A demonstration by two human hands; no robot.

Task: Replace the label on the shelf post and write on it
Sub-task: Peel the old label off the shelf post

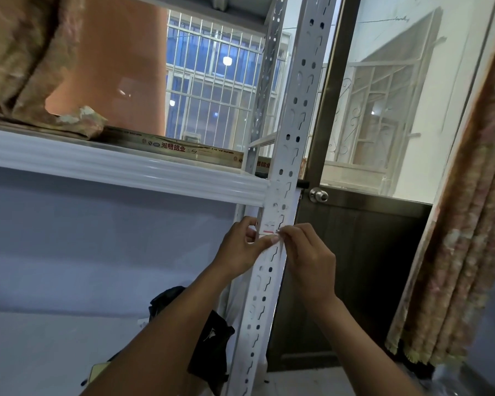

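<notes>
Head view, white red-lined label (pixel 270 227) mid-frame on shelf post (pixel 283 155), pinched by right hand (pixel 310 254), post gripped by left hand (pixel 239 248).

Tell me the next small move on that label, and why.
Probably peel the pinched edge away: the right hand pinches the label at its right edge, the left hand grips the post beside it, and the label lies mostly flat.

Home storeroom: slotted shelving (pixel 292 124), curtains (pixel 469 224).

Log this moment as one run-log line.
left hand: grips shelf post, thumb on label | right hand: pinches label's right edge
</notes>
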